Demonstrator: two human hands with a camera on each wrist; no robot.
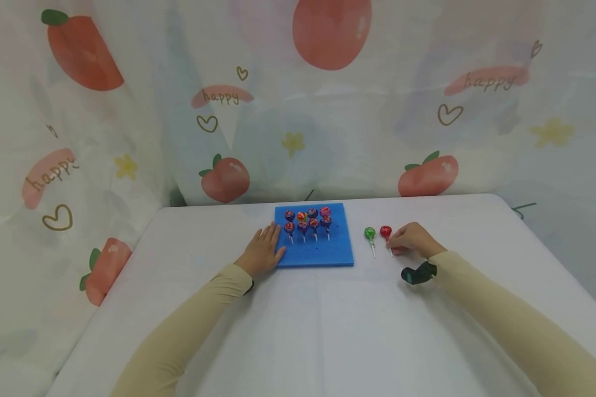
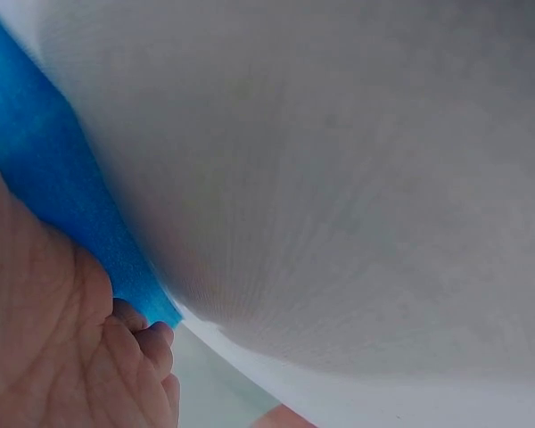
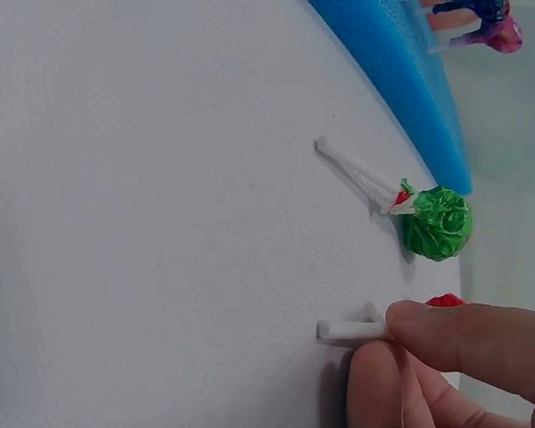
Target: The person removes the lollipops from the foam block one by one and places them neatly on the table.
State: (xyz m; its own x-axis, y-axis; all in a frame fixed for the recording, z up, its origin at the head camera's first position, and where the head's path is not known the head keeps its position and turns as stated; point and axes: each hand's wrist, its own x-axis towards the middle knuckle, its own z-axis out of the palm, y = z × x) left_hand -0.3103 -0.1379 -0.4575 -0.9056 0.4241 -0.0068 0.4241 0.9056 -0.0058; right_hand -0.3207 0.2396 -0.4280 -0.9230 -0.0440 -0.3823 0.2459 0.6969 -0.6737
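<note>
On the white table lies a blue foam board point(image 1: 318, 255) with several wrapped lollipops point(image 1: 314, 224) standing upright in it, in two rows. My left hand point(image 1: 263, 252) rests against the board's left edge, fingers extended; the left wrist view shows its palm side beside the blue foam point(image 2: 80, 196). To the right of the board, my right hand point(image 1: 411, 240) pinches the white stick of a red lollipop point(image 1: 386, 231) between thumb and finger. In the right wrist view that stick point(image 3: 352, 330) pokes out past the fingertips. A green lollipop point(image 3: 437, 223) lies between the board and the red one.
The white tabletop point(image 1: 288, 331) runs wide around the board. A patterned curtain point(image 1: 278, 127) with peaches and hearts hangs behind the table and on the left. A dark wrist camera point(image 1: 419, 273) sticks out below the right cuff.
</note>
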